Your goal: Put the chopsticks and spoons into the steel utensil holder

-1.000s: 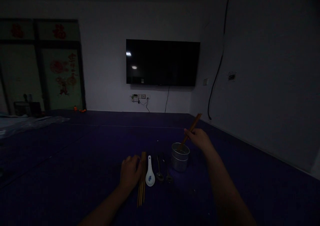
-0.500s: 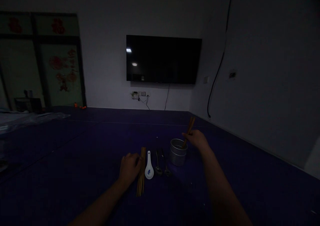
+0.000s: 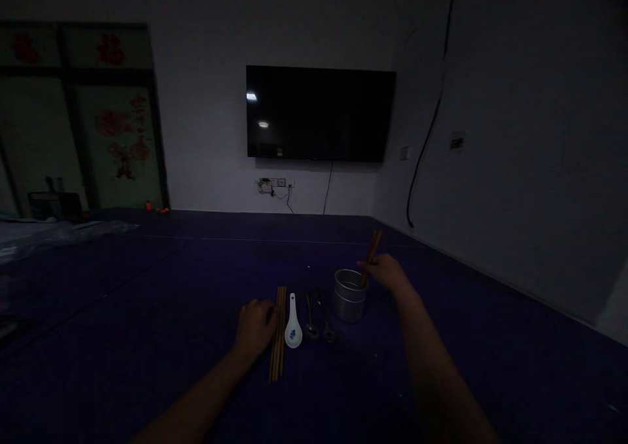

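My right hand (image 3: 386,271) pinches a few wooden chopsticks (image 3: 375,244). Their lower ends are inside a grey metal cup (image 3: 349,302), leaning on its right rim. My left hand (image 3: 255,326) rests on the purple surface, its thumb apart from the other fingers and touching the left side of a bundle of chopsticks (image 3: 277,339). To the right of that bundle a white soup spoon (image 3: 293,334) with a blue flower lies bowl toward me. Beside it are a metal spoon (image 3: 311,329) and another dark metal spoon (image 3: 328,333), close to the cup.
The dim purple floor (image 3: 220,261) runs back to a wall with a television (image 3: 321,114). A black cable (image 3: 422,159) hangs down the right wall. Clear plastic sheeting (image 3: 73,233) lies at the far left, near glass doors (image 3: 115,143) with red decorations.
The chopsticks in my right hand have swung more upright and shifted toward the cup's right rim. My left hand has stayed beside the bundle. The view has tilted slightly downward.
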Demonstrator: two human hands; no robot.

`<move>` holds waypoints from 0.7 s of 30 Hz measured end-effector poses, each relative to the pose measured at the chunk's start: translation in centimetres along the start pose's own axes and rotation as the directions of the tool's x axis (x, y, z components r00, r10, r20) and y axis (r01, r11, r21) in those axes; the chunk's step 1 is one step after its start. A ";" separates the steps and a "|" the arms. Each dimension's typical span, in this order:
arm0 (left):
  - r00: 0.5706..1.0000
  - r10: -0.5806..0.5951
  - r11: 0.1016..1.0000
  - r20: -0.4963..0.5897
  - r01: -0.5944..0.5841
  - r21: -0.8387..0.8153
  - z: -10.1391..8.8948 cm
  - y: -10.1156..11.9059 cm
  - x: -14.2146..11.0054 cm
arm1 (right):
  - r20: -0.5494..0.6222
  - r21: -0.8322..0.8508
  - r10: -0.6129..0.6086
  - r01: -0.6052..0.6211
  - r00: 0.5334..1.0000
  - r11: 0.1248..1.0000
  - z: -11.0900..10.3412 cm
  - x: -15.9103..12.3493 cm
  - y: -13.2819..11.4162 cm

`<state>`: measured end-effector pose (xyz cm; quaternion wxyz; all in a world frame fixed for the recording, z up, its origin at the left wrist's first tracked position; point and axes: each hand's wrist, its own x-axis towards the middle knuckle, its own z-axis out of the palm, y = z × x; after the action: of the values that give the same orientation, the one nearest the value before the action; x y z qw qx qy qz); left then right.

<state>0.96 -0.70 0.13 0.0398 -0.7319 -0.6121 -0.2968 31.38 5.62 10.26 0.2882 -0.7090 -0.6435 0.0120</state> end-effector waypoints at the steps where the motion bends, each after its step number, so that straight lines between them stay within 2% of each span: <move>1: 1.000 0.002 1.000 -0.003 -0.002 0.000 0.0 0.0 0.0 | 0.003 0.008 -0.004 0.004 1.000 1.000 0.0 0.0 0.1; 21: 1.000 0.022 1.000 -0.002 -0.022 -0.019 -0.3 0.1 -0.1 | 0.017 0.062 -0.006 0.005 1.000 0.998 0.4 0.2 0.5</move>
<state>0.97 -0.93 0.33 0.0369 -0.7386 -0.6011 -0.3028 31.72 5.99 9.81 0.3048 -0.6979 -0.6470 0.0372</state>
